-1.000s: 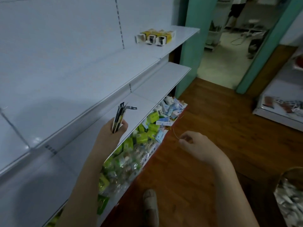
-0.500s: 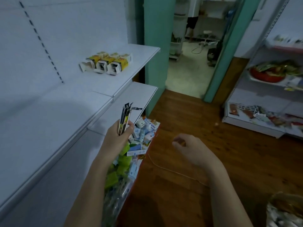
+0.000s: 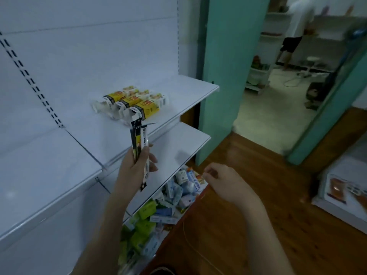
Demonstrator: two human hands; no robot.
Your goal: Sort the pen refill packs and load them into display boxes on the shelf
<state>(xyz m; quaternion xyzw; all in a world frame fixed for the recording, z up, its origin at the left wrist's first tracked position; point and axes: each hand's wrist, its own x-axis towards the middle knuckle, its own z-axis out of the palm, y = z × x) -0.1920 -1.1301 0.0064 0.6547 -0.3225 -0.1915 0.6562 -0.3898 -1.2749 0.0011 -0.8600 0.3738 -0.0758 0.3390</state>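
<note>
Dim, bluish indoor light; the doorway (image 3: 278, 100) beyond is brighter; soft shadows under the shelves (image 3: 139, 120); edges bend and smear; fine detail blurred.

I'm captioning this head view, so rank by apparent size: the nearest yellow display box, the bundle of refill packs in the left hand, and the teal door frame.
1. Teal door frame.
2. Bundle of refill packs.
3. Nearest yellow display box; camera nearness inflates the bundle, so their order is unsure.
</note>
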